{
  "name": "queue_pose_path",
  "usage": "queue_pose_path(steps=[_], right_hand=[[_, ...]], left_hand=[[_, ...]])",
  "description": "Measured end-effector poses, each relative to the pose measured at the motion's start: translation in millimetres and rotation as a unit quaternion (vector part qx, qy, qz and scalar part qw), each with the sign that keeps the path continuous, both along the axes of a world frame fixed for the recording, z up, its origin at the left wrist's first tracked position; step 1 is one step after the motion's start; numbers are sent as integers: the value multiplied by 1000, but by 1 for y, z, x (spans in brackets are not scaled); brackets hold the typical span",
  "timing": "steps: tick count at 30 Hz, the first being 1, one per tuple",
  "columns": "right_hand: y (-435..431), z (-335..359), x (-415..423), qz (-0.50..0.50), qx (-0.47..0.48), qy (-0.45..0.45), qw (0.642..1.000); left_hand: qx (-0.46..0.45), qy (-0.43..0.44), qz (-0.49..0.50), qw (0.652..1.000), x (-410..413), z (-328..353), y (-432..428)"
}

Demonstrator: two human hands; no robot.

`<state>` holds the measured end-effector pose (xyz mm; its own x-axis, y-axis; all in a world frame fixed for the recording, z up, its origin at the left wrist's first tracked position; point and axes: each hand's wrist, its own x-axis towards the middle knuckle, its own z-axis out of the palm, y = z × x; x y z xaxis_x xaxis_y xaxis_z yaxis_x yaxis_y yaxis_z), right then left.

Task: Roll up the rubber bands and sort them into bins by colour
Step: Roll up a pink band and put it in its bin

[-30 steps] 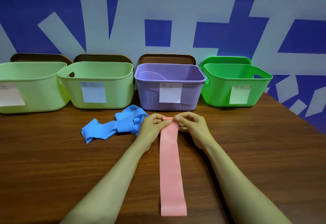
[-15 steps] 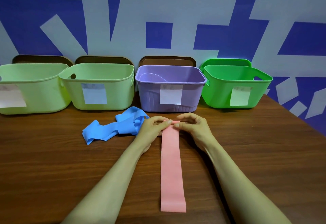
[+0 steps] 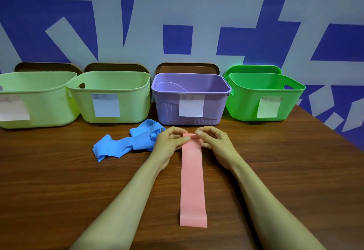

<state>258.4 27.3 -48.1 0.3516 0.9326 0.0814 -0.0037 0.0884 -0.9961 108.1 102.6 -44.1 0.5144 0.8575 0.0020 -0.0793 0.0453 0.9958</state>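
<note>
Left hand: the left hand point(image 3: 169, 141) lies low on the counter point(image 3: 59, 180) at the far end of the pink band point(image 3: 192, 178), forearm reaching in from the lower left; its fingers point(image 3: 182, 141) are curled and pinch the left side of the band's folded far edge.
Right hand: the right hand point(image 3: 215, 142) mirrors it from the lower right, fingers bent, tips nipping the right side of the same edge.
Pink band: flat on the counter, running straight from the hands back toward the person, its far end just turned over.
Blue band: the blue band point(image 3: 126, 143) lies crumpled just left of the left hand, touching it.
Bins: two pale green bins point(image 3: 122, 84), a purple bin point(image 3: 191, 90) and a bright green bin point(image 3: 264, 90) stand in a row at the wall, each with a paper label point(image 3: 191, 105).
</note>
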Motion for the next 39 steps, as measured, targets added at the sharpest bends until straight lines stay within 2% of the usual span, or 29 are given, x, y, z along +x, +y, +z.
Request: queue_pose_path(steps=[2,5,14,20,35,39], right_hand=[[0,1,0,-3,-3,7,1000],[0,-1,2,-2,-5,-34,999],[-1,-2,0,13,15,-74,997],[-1,-2,0,2,27,-65,997],[1,0,0,1,-15,-23,1000],[-1,-1,1,3,-17,-60,998]], left_hand=[[12,7,2,1000,0,0,0],[22,10,3,1000,0,0,-1],[2,-10,-4,1000,0,0,1],[15,22,-19,999,1,0,0],[23,3,6,1000,0,-4,3],[33,5,8,999,0,-4,2]])
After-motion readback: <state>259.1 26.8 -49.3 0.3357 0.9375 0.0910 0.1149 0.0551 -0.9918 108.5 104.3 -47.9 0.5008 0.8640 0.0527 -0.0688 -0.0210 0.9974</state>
